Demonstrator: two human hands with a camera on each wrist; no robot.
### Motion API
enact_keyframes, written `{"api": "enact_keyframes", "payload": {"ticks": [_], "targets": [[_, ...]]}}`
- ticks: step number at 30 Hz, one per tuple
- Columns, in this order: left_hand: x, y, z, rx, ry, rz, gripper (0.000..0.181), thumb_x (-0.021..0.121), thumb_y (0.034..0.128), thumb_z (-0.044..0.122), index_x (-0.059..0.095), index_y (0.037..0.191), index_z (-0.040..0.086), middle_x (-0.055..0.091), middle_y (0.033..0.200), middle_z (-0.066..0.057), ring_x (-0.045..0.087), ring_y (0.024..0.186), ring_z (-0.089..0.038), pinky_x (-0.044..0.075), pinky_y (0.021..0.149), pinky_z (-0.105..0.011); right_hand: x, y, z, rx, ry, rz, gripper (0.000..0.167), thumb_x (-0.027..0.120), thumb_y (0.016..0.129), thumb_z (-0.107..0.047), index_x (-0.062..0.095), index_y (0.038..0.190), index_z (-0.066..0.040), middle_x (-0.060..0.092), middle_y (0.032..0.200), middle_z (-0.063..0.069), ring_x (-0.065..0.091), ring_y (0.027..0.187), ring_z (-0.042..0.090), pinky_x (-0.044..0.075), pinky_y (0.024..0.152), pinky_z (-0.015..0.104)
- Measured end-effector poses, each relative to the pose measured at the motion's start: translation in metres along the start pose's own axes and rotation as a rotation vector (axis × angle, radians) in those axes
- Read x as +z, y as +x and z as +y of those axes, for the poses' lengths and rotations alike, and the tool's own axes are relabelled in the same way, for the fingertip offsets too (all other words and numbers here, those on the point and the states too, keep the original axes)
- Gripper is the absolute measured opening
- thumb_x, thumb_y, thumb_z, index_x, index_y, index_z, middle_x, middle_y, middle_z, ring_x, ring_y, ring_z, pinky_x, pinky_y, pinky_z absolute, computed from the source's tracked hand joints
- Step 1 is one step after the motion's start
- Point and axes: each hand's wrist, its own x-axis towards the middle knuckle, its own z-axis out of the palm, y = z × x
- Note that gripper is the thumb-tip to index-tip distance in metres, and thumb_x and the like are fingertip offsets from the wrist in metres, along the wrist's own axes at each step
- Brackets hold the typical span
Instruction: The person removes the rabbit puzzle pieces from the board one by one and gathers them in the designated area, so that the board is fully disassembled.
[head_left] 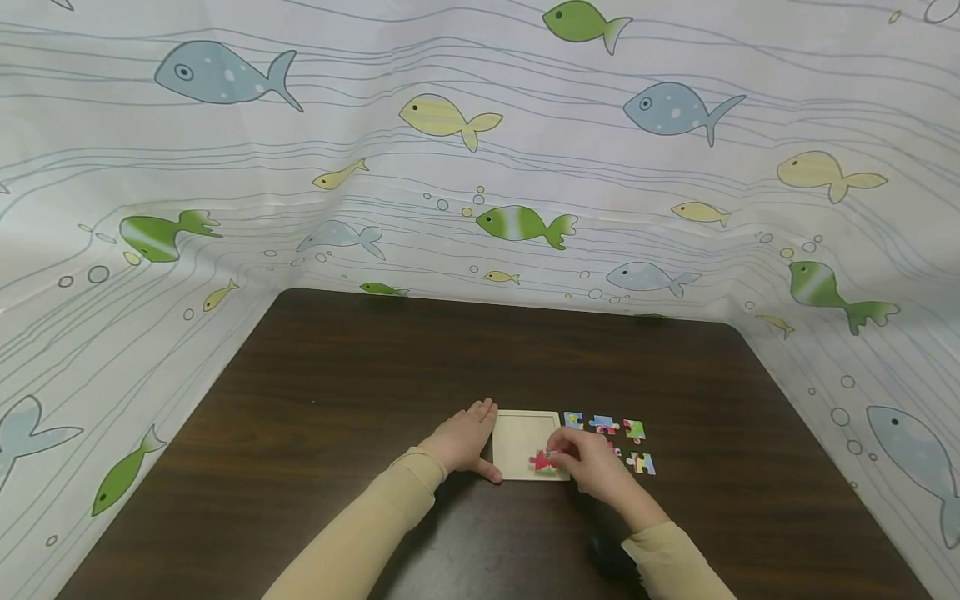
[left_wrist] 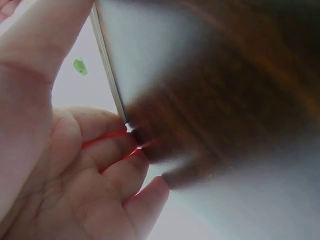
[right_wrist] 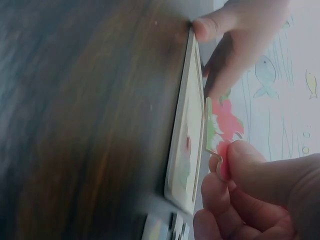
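Note:
A shallow square wooden puzzle tray (head_left: 519, 440) with a raised rim lies on the table. My left hand (head_left: 459, 442) rests along its left side, fingers stretched out and the thumb at the near left corner. In the left wrist view the fingers lie straight by the tray's thin edge. Between thumb and fingers, my right hand (head_left: 596, 468) pinches a red, white and green jigsaw piece (right_wrist: 223, 120). This piece is over the near right part of the tray; the right wrist view shows it tilted above the rim.
To the tray's right lie several loose jigsaw pieces, among them a blue one (head_left: 573, 420), a green one (head_left: 634, 430) and a yellow one (head_left: 641, 463). My right hand partly covers another. A fish-patterned cloth (head_left: 450, 183) stands around the dark wooden table (head_left: 360, 375).

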Motion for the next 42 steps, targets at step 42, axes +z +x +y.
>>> {"api": "enact_keyframes", "payload": {"ticks": [42], "targets": [[0.001, 0.003, -0.001, 0.007, 0.029, 0.003, 0.11, 0.077, 0.0673, 0.056, 0.029, 0.146, -0.004, 0.027, 0.153, -0.018, 0.026, 0.142, -0.029, 0.03, 0.113, -0.041, -0.055, -0.045, 0.062, 0.204, -0.056, -0.004, 0.009, 0.072, 0.082, -0.01, 0.066, 0.088, -0.012, 0.059, 0.076, -0.003, 0.052, 0.069, 0.013, 0.046, 0.059, 0.024]]}}
